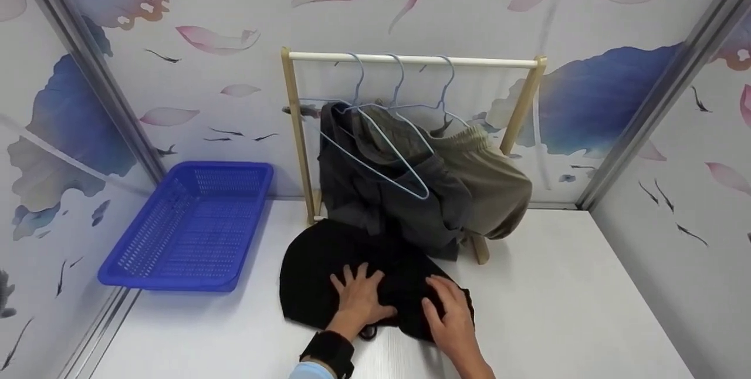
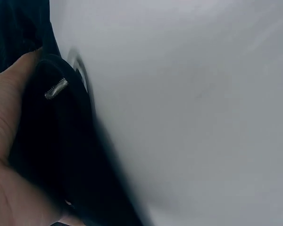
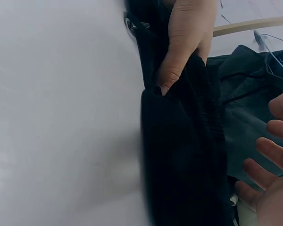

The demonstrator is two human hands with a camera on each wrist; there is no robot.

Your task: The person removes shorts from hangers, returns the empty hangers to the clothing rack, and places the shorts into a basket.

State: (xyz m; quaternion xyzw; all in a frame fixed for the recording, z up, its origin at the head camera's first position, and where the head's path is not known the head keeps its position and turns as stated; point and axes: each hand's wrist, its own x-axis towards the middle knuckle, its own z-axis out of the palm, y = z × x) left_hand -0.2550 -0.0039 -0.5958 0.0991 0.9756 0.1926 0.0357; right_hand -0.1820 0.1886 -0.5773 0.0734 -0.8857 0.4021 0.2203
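Observation:
Black shorts (image 1: 311,273) lie on the white table in front of the hanging rack. A metal-tipped drawstring (image 2: 56,88) shows at their near edge in the left wrist view, and a gathered waistband (image 3: 210,108) in the right wrist view. My left hand (image 1: 359,297) rests on the middle of the cloth, fingers spread, with its thumb pressing near the edge. Over the right end of the shorts is my right hand (image 1: 452,320), its fingers loosely bent. The right wrist view shows these fingers (image 3: 262,174) apart from the cloth.
Behind the shorts stands a rack with a white rail (image 1: 410,59) and wooden legs. Blue hangers (image 1: 399,162) on it carry dark grey trousers (image 1: 352,185) and khaki shorts (image 1: 493,185). A blue basket (image 1: 246,238) sits at the left. Patterned panels enclose the table.

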